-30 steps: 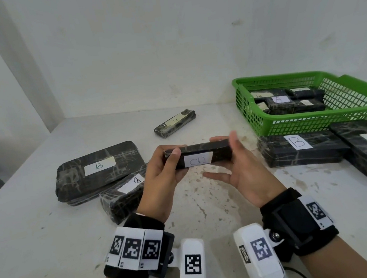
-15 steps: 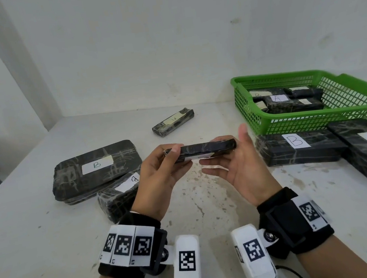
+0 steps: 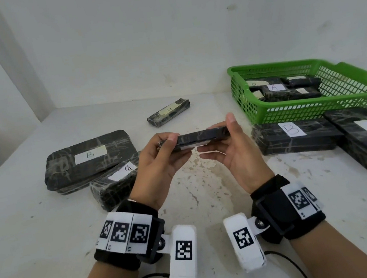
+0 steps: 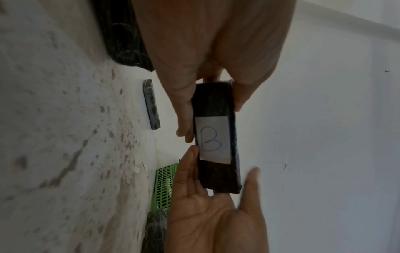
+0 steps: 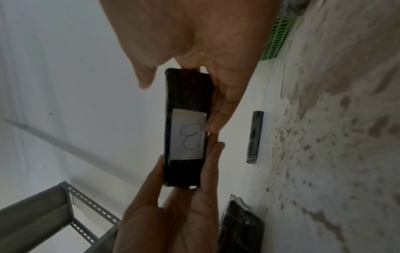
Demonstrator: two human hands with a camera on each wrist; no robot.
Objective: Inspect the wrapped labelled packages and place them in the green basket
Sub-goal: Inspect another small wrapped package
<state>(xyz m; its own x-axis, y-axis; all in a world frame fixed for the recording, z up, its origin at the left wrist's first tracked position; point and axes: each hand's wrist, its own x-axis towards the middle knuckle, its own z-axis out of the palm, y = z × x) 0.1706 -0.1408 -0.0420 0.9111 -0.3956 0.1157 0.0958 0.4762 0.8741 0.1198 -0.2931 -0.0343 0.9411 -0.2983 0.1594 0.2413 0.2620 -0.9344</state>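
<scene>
Since the earlier frame the package (image 3: 203,137) has tipped forward, so its white label (image 4: 213,137), marked B, now faces down toward the wrists instead of the head. It is held above the table (image 3: 38,226), left of the green basket (image 3: 313,109). The left hand (image 3: 158,165) pinches one end between thumb and fingers; the right hand (image 3: 230,153) grips the other end. It looks light and stiff, its wrap probably slick, so gripping the long edges seems safest
</scene>
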